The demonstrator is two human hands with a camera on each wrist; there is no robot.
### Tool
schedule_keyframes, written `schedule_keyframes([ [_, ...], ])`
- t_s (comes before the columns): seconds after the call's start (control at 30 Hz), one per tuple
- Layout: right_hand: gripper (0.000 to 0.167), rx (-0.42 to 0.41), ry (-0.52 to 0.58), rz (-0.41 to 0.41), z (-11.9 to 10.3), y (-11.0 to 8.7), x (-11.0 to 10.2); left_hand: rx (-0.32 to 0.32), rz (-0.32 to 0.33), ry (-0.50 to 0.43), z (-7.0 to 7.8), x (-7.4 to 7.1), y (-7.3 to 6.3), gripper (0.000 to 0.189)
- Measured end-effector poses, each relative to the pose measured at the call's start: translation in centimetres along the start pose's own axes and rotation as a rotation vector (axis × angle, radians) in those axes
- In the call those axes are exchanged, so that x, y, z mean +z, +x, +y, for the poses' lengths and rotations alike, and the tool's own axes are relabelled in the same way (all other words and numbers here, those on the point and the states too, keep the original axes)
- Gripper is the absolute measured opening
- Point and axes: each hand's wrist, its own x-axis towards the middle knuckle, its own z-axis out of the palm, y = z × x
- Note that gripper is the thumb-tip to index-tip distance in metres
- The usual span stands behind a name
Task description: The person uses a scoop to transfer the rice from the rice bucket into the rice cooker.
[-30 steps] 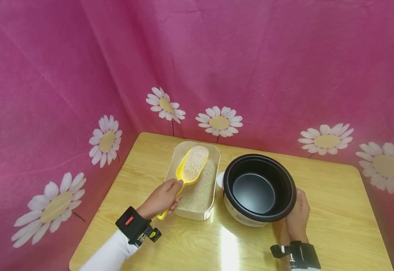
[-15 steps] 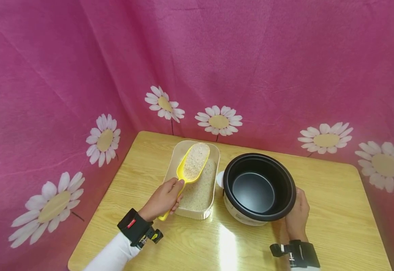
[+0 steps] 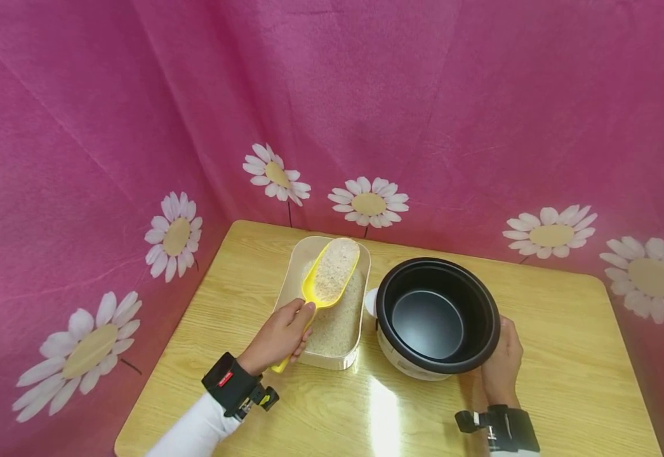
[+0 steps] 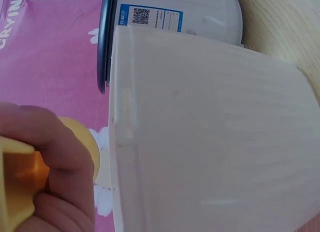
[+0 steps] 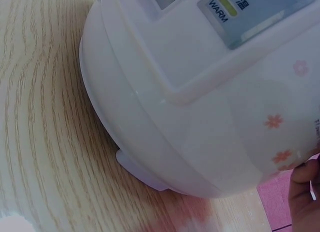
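My left hand (image 3: 277, 336) grips the handle of a yellow scoop (image 3: 309, 290), which is heaped with rice (image 3: 336, 270). The scoop is held above a pale plastic bin (image 3: 326, 362) with more rice inside. Seen from the left wrist, curled fingers (image 4: 65, 157) wrap the scoop's handle beside the bin's wall (image 4: 215, 127). To the right of the bin stands a white rice cooker (image 3: 396, 357), lidless, its black inner pot (image 3: 429, 324) empty. My right hand (image 3: 502, 362) holds the cooker's right side; its fingers are partly hidden behind the rim.
Both vessels stand on a wooden table (image 3: 566, 368) with rounded corners. A pink curtain (image 3: 423, 114) printed with daisies rises behind the table and along its left side. The cooker's small left handle (image 3: 371, 303) almost meets the bin's edge.
My left hand and the rice-filled scoop have shifted slightly right and toward the bin's far end, still above the bin. The right hand and the rice cooker have stayed put.
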Motion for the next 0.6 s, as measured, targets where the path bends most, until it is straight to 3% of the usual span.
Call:
schedule_keyframes([
  [0.27,0.038,-0.026,0.010,0.007,0.3,0.1,0.0,0.019,-0.009,0.022,1.0,0.9,0.4,0.038],
  [0.6,0.040,-0.012,0.002,-0.003,-0.1,0.0,0.1,0.067,-0.067,0.094,2.4,2.4,1.2,0.034],
])
